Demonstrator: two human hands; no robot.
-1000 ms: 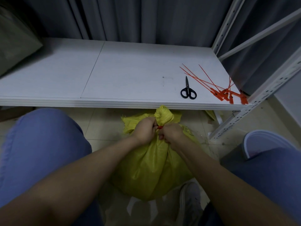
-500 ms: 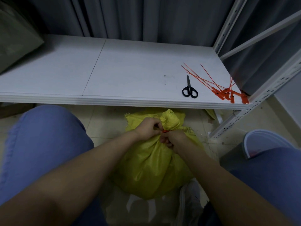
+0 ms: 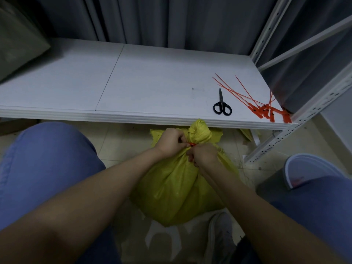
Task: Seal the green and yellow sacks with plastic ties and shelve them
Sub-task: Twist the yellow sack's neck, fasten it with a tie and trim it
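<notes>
A full yellow sack (image 3: 179, 189) stands on the floor between my knees, its neck gathered into a bunch just below the shelf edge. A red plastic tie (image 3: 192, 144) circles that neck; only a small bit shows between my hands. My left hand (image 3: 169, 141) pinches the tie and neck from the left. My right hand (image 3: 203, 155) grips the tie from the right, fingers curled. A green sack (image 3: 19, 40) lies at the far left of the white shelf (image 3: 133, 82).
Black scissors (image 3: 222, 104) and several loose red ties (image 3: 262, 107) lie at the shelf's right front corner. A perforated metal upright (image 3: 297, 126) stands to the right. A grey bin (image 3: 308, 174) sits on the floor by my right knee. My shoe (image 3: 221, 237) rests beside the sack.
Both hands stayed on the sack's neck and shifted slightly as they worked the tie; the bunched top twisted a little. The view moved a touch.
</notes>
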